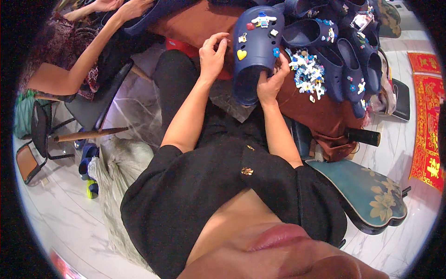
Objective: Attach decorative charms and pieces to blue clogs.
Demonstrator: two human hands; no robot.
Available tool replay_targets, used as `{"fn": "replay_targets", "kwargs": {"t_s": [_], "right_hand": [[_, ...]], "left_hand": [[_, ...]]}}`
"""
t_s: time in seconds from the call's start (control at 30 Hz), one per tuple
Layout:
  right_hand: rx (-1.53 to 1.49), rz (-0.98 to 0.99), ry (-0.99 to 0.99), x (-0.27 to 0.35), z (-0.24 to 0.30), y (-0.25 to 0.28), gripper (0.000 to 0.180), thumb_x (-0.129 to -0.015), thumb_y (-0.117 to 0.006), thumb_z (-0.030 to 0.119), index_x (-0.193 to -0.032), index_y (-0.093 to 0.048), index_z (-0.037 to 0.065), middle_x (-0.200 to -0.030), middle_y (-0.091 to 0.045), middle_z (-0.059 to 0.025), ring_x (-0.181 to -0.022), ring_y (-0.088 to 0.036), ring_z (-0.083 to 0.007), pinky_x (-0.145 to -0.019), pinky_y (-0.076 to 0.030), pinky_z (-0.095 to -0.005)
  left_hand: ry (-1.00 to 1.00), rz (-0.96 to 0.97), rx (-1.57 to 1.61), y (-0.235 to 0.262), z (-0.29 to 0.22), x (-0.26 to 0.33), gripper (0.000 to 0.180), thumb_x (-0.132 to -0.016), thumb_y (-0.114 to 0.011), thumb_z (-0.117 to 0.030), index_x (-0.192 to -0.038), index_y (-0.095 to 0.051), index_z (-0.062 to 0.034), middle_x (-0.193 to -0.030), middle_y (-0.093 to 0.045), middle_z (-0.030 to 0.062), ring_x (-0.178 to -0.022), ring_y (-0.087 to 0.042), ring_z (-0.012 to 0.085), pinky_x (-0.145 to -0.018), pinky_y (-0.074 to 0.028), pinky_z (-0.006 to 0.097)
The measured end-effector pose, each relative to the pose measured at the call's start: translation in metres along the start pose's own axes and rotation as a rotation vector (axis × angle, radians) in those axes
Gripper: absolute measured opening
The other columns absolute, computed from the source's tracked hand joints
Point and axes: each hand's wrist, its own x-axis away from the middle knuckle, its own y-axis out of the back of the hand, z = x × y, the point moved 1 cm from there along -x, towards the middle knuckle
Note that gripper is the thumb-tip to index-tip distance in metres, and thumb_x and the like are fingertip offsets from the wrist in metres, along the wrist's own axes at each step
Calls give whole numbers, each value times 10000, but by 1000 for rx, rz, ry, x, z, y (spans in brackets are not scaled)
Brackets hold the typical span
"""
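A navy blue clog (pixel 255 44) is held up in front of me, toe pointing away, over the near edge of the brown-covered table (pixel 197 21). My right hand (pixel 272 83) grips it at the foot opening, thumb inside and fingers along the right side. Charms sit on its top: a white long-eared figure (pixel 263 20), a yellow heart (pixel 241 55), a blue flower (pixel 276 52) and several others. Left of the clog, apart from it, my left hand (pixel 212 60) has its fingers curled toward the thumb. Whatever they may hold is too small to make out.
Loose white, blue and yellow charms (pixel 306 74) lie piled right of the clog. More navy clogs (pixel 332 65) crowd the table beyond. Another person's arm (pixel 95 51) reaches in at the far left. A teal floral chair (pixel 362 188) stands at my right, a plastic bag (pixel 123 169) at my left.
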Motion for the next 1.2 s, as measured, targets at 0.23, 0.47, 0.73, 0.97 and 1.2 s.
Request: {"fn": "replay_targets", "kwargs": {"t_s": [0.23,0.47,0.73,0.97,1.2], "right_hand": [[17,-6,-9,-1,6,4,700,-759,-519,-133,-1421,-334,-1,-1386,-416,-178,-1293,-470,-305,-1104,-382,-421],[-128,-87,-167,-16,14,7,677,-788,-564,-95,-1421,-353,17,-1364,-433,-154,-1283,-459,-294,-1117,-344,-412],[-208,-237,-171,-52,33,17,681,-830,-670,-78,-1417,-348,51,-1357,-452,-142,-1275,-465,-283,-1095,-358,-401],[-223,-256,-167,-71,48,18,688,-839,-674,-47,-1431,-339,52,-1394,-420,-144,-1288,-438,-284,-1099,-346,-405],[3,27,122,-43,40,27,591,-933,-659,310,-1412,-446,37,-1466,-400,-213,-1316,-416,-382,-1126,-308,-470]], "left_hand": [[-78,60,-152,-2,-9,10,194,-932,-629,-133,-1092,-707,-54,-1001,-713,133,-947,-665,279,-866,-513,380],[-329,193,-238,-2,-27,12,391,-908,-662,-184,-1266,-634,-30,-1021,-672,139,-1029,-600,319,-949,-464,416],[-132,431,-41,-15,-46,34,750,-898,-696,-247,-1546,-341,-115,-1129,-608,180,-1024,-599,313,-937,-475,390],[67,455,193,-29,-50,50,785,-909,-655,-149,-1574,-243,-84,-1456,-485,213,-1368,-462,286,-1121,-359,367],[137,230,441,-7,-31,50,680,-887,-541,38,-1528,-315,26,-1521,-414,130,-1387,-415,211,-1147,-308,327]]}}
